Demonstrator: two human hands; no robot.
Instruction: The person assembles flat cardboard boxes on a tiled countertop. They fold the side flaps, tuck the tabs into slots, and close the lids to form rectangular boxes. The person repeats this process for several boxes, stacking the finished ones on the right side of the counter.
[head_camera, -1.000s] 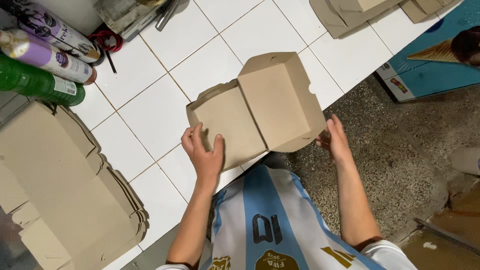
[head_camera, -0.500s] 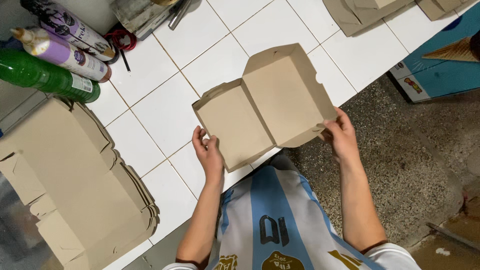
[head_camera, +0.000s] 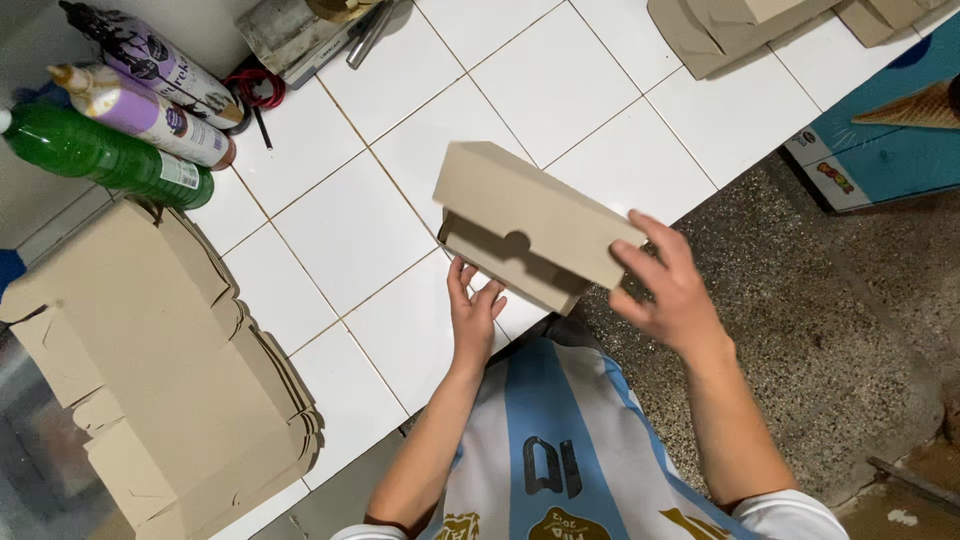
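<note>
my right hand (head_camera: 672, 290) has its fingers (head_camera: 640, 262) spread over the near end of the cardboard box (head_camera: 528, 222), thumb tucked to the underside, so it's gripping that end between fingers and thumb. my left hand (head_camera: 472, 312) is under the box's open front edge, fingers nearly straight and close together, tips touching the lower flap rather than pinching it.

here's the change: a second ago this was an open sheet with two panels showing, both hands out at its side edges. now the panels have closed up into a proper box shape, lid face on top, a half-round thumb notch showing in the front wall. the left hand has come in from the side to beneath the front, the right has climbed on top. i'd judge the fold is essentially made and the front tuck is what's left.

the box is held in the air above the near edge of the white tiled counter (head_camera: 340, 230), just in front of my striped shirt (head_camera: 545, 450). outward: a stack of flat cardboard blanks (head_camera: 150, 370) lies at left, three bottles (head_camera: 130, 120) lie on their sides beyond it, and more folded cardboard (head_camera: 720, 30) sits at the far right of the counter.
</note>
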